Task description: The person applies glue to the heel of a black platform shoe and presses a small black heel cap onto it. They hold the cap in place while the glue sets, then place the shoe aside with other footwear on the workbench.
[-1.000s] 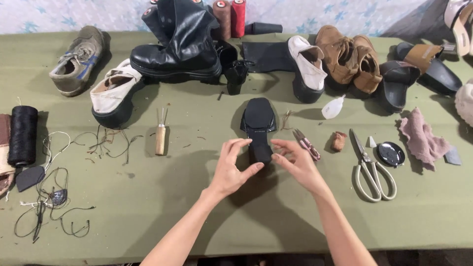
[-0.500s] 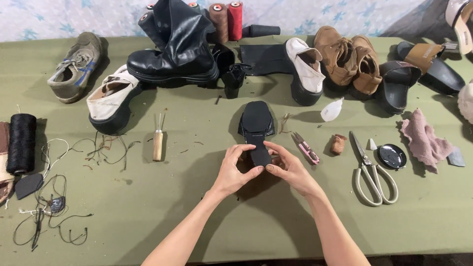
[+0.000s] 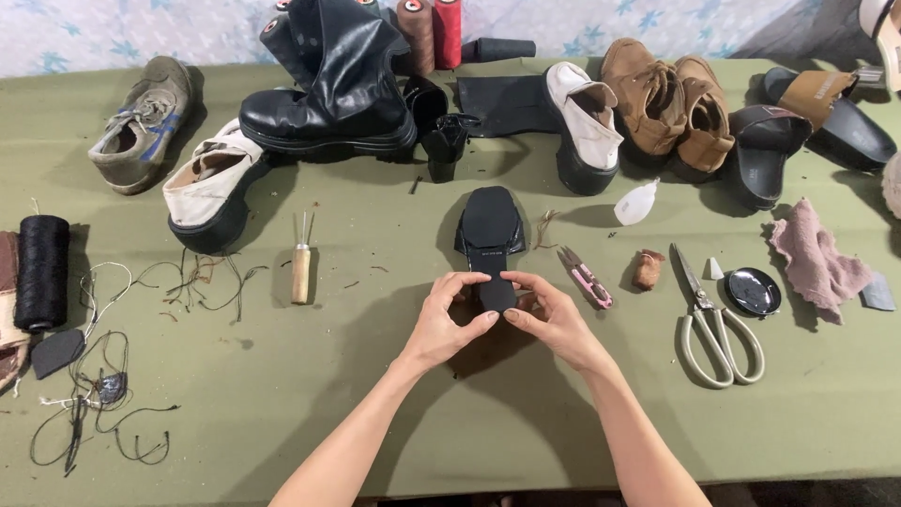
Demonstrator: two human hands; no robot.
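A black shoe with its sole facing up (image 3: 490,235) is held just above the green table (image 3: 375,376), toe pointing away from me. My left hand (image 3: 447,319) grips the heel end from the left. From the right, my right hand (image 3: 554,314) holds the same end, thumbs meeting on the heel. Both hands are closed around the shoe.
A wooden-handled awl (image 3: 300,263) lies to the left, pink thread snips (image 3: 586,277) and white-handled scissors (image 3: 713,319) to the right. Black thread spool (image 3: 41,270) and loose threads sit far left. Boots, sneakers, sandals and thread cones line the back edge. A pink rag (image 3: 817,263) lies at the right.
The view has shifted slightly. My hands stay on the shoe's heel end, thumbs pressed closer together on it; the shoe has barely moved.
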